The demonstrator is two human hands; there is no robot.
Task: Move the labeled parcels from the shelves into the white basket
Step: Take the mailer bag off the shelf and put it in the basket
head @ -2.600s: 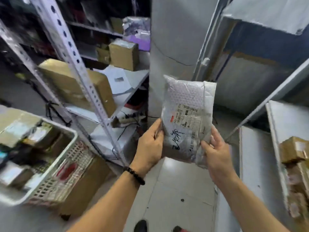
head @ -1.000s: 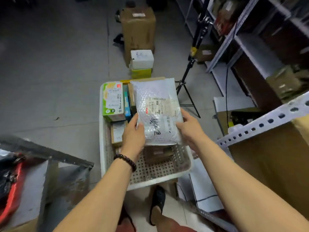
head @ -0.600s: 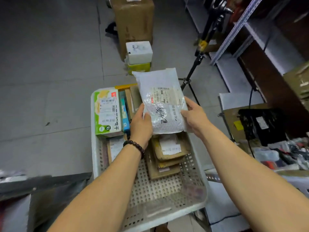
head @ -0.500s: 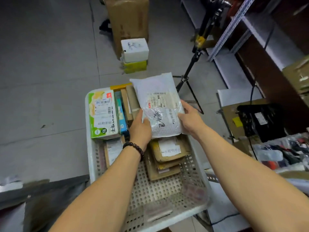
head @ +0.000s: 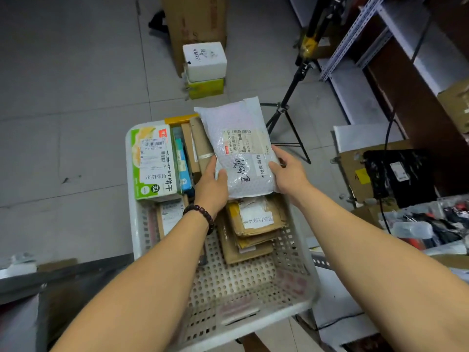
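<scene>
I hold a white bubble-wrap parcel [head: 239,146] with a shipping label and black handwriting over the far half of the white basket [head: 253,280]. My left hand [head: 212,185] grips its lower left edge and my right hand [head: 288,171] grips its lower right edge. In the basket stand a green and white labeled box [head: 153,162], several thin parcels on edge beside it, and a stack of brown labeled envelopes [head: 253,224] just below the held parcel. The near half of the basket shows its bare perforated floor.
A tall cardboard box [head: 195,24], a white foam box [head: 204,60] and a yellow box [head: 206,88] stand on the tiled floor beyond the basket. A black tripod [head: 291,105] stands to the right. Metal shelves [head: 375,54] with parcels run along the right side.
I turned from the shelf aisle to the basket, carrying the parcel in both hands. Over the last second it has come lower and closer to the parcels in the basket.
</scene>
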